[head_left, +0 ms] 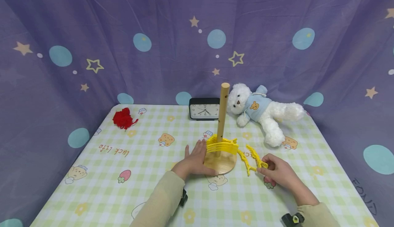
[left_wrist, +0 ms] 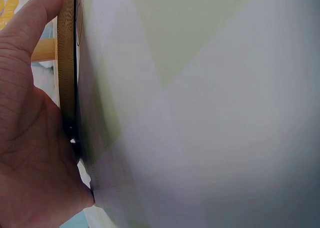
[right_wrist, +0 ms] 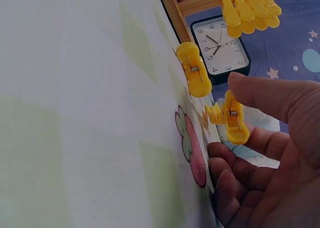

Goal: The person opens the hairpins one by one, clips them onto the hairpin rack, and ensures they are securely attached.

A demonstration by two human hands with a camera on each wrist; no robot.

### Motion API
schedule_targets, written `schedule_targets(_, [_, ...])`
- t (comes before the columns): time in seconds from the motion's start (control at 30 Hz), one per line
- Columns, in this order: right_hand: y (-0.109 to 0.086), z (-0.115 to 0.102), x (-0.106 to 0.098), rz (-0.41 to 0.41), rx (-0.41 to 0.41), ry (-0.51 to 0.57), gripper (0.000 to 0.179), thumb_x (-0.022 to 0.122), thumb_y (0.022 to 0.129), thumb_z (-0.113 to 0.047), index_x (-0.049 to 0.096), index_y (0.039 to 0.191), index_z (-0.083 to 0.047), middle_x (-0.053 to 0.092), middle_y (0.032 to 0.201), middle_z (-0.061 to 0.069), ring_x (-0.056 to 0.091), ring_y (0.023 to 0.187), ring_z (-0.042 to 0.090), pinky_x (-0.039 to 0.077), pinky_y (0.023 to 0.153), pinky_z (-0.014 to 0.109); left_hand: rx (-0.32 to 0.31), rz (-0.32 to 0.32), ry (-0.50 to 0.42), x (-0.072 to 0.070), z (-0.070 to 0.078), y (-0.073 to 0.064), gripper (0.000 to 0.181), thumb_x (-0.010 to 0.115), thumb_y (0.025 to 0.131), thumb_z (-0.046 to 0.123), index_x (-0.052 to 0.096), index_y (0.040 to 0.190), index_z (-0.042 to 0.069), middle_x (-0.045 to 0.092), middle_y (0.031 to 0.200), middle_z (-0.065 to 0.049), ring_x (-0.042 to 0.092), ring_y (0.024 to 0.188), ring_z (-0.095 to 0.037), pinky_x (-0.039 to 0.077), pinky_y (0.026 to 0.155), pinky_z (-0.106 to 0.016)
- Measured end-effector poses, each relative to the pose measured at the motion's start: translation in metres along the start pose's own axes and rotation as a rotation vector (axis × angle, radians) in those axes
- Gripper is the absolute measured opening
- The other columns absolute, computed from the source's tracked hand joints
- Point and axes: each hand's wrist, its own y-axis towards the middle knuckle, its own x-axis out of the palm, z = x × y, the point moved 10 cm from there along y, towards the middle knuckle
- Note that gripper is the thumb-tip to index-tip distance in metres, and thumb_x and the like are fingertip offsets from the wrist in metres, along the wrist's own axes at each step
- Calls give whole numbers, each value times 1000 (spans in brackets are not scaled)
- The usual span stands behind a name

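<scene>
A wooden stand has a round base [head_left: 224, 165] and an upright post [head_left: 223, 114]. My left hand [head_left: 195, 160] rests against the base's left side, fingers extended and thumb at the front rim [left_wrist: 67, 62]. Several yellow spring clips [head_left: 226, 147] sit side by side at the post's lower part; how they are attached cannot be told. Right of the base, my right hand [head_left: 278, 170] pinches the handle end of a yellow clip [right_wrist: 235, 119] between thumb and fingers. Just left of it, another long toothed yellow clip [head_left: 245, 160] lies on the cloth.
Behind the post stands a black-framed clock [head_left: 204, 110]. A white teddy bear [head_left: 258, 109] in a blue top lies at the back right. Red yarn [head_left: 123, 118] lies at the back left. A purple curtain [head_left: 172, 21] hangs behind the checked tablecloth [head_left: 147, 179].
</scene>
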Motion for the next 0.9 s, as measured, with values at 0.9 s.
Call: schedule_targets(0.9, [-28,-60,-44,404,-352,-82,40,62,97,-17,55,136,-13,63,122,8,57,91,0,53,70,21,-1,1,-8,0,0,0,129,69,69,73,3,157,7,-5,164,-5,-8,149,-22,-12,113,-57])
